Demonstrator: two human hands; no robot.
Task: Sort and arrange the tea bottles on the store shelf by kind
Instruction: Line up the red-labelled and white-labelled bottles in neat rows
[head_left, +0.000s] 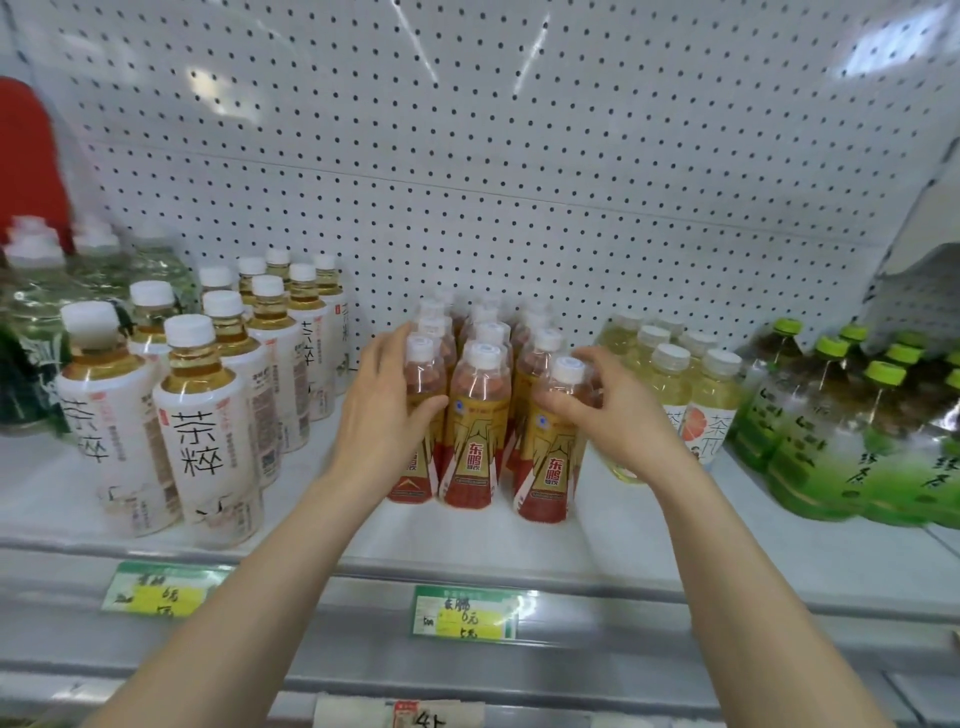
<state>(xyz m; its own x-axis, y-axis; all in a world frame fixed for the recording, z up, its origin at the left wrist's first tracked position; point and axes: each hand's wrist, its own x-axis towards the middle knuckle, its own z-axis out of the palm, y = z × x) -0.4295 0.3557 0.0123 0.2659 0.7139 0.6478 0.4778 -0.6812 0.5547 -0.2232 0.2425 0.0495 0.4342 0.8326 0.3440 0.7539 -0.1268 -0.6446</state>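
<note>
Several red-and-gold labelled bottles (474, 431) stand in three rows at the middle of the white shelf (467, 540). My left hand (387, 410) wraps the front bottle of the left row (423, 379). My right hand (608, 410) grips the front bottle of the right row (550, 457), which stands a little nearer the shelf edge than the others. White-labelled amber tea bottles (208, 431) fill the left side. Pale yellow tea bottles (711, 400) stand to the right of my right hand, with green-capped green tea bottles (857, 441) beyond them.
A white pegboard wall (493, 156) backs the shelf. Large clear water jugs (36, 322) stand at the far left. Green and yellow price tags (465, 612) hang on the shelf's front rail. A narrow gap separates the red-and-gold group from the white-labelled bottles.
</note>
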